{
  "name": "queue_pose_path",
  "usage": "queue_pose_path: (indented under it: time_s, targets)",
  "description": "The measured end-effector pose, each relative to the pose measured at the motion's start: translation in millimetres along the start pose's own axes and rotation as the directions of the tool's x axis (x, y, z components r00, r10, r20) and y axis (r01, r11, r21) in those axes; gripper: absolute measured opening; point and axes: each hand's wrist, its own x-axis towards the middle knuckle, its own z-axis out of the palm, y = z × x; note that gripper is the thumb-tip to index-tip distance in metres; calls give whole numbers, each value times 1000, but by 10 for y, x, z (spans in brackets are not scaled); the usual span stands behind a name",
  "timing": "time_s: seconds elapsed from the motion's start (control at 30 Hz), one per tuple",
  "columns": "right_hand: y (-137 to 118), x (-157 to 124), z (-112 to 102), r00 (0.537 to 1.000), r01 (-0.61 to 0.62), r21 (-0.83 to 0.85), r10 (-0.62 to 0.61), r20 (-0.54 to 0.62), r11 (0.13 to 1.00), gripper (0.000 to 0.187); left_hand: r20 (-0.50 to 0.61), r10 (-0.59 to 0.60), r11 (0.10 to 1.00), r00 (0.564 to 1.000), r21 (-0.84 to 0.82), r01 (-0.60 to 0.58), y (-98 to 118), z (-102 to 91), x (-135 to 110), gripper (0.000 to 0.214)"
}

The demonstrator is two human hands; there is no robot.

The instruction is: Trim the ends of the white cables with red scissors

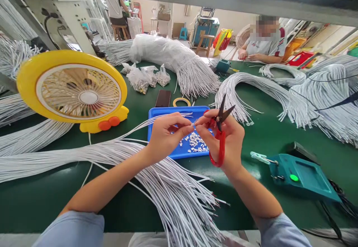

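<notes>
My left hand (169,133) is closed in a pinch over the blue tray (150,131). Its fingertips meet those of my right hand (233,144), and whatever tiny thing lies between them is too small to make out. Red-handled scissors (222,150) hang in my right hand, their dark blades apart and pointing up and away. Small shiny metal pieces (197,142) lie loose in the tray under my hands. A large bundle of white wires (173,187) runs below my left forearm, with a few strands reaching over the tray behind my left hand.
A yellow fan (112,62) stands at left. Behind the tray are a phone (163,98), a tape roll (181,101), bags of small parts (140,80) and wrapped wires (167,53). A teal device (304,176) sits at right. Another person (265,45) works across the table.
</notes>
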Motion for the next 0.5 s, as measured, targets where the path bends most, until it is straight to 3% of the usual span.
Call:
queue_pose_path:
  time_s: [0.1,0.3,0.5]
  targets:
    - [-32,3,-29,999,-20,-55,22,47,998,22,7,-49,997,999,-55,50,26,-22,2,16]
    - [-39,5,-16,995,93,7,-93,-35,996,23,149,-104,975,983,-181,130,94,-27,-6,18]
    - [-15,24,-13,998,56,109,-58,10,992,24,205,-106,979,973,-147,138,116,-2,-11,26]
